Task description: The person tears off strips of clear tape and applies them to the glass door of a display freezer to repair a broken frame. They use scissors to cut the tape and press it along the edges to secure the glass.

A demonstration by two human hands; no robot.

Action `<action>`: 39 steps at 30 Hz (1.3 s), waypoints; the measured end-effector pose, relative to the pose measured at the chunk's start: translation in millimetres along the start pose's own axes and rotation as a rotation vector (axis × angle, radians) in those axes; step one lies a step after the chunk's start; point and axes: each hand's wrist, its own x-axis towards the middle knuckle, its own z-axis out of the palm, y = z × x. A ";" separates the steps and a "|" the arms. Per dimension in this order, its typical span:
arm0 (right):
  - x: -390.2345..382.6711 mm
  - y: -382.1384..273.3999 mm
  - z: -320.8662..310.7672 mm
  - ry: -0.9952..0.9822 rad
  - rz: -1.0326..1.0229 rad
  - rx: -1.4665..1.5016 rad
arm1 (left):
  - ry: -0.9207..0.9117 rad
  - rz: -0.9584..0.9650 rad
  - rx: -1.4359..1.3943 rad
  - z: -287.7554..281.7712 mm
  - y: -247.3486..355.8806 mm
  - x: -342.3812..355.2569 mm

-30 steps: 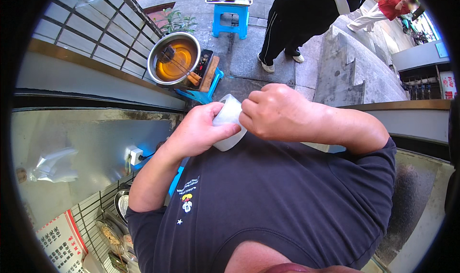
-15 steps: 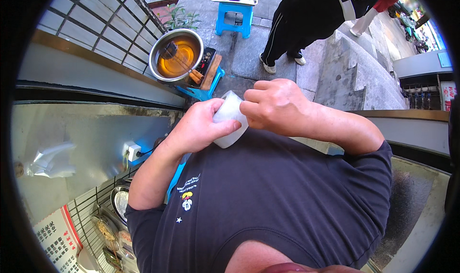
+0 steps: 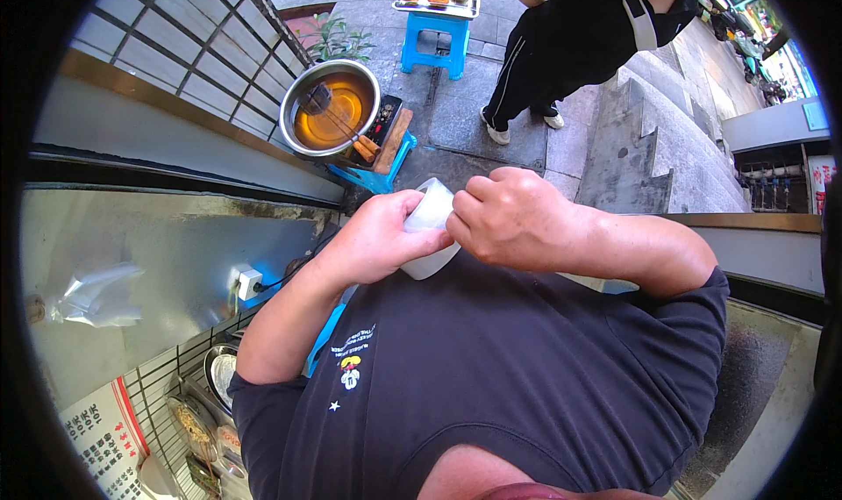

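Note:
A white, smooth, roll-shaped thing [image 3: 428, 210], somewhat translucent, is held in front of my chest. I cannot make out its exact kind. My left hand [image 3: 379, 235] wraps round its left side, with the thumb lying across its front. At its right edge my right hand [image 3: 517, 217] is closed, fingertips pinched against the roll. The back of that hand hides whatever part of it the fingers grip.
Ahead on the left, a metal pot [image 3: 285, 123] of amber liquid holds tools with wooden handles [image 3: 366, 146], beside a black cooker [image 3: 386, 118]. A blue stool [image 3: 436, 48] bears a tray [image 3: 476, 4] of browned food. A person in black [image 3: 561, 53] stands beyond. A metal counter [image 3: 167, 228] runs left.
My view has shifted slightly, so the surroundings sit a little lower and to the right. Both hands still hold the white roll; the right one has turned a little against its edge.

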 end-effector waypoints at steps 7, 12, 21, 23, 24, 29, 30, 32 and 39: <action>6.4 3.4 8.6 0.059 0.088 0.191 | -0.020 0.021 -0.041 -2.1 -7.1 -3.4; 4.0 4.4 15.0 0.075 0.195 0.279 | -0.043 0.122 -0.023 -6.8 -12.3 -13.3; -2.1 2.0 7.5 0.187 0.145 0.224 | -0.035 0.091 -0.115 -9.5 -18.2 -12.4; -1.5 0.9 3.0 0.121 0.107 0.146 | -0.031 0.117 -0.120 -8.5 -19.4 -9.7; -0.9 -0.7 1.5 0.100 0.091 0.107 | -0.027 0.123 -0.079 -8.2 -20.2 -9.7; 5.1 -1.4 3.0 0.066 -0.014 -0.024 | -0.036 0.090 -0.035 -6.8 -23.1 -7.7; 6.7 0.1 4.8 0.076 -0.032 -0.066 | -0.031 0.115 -0.030 -7.1 -23.3 -7.5; 9.0 2.7 8.5 0.096 -0.019 -0.017 | -0.034 0.096 -0.032 -8.1 -23.4 -7.8; 9.9 16.8 17.5 0.162 0.101 0.126 | -0.087 0.130 0.006 -6.8 -22.0 -9.1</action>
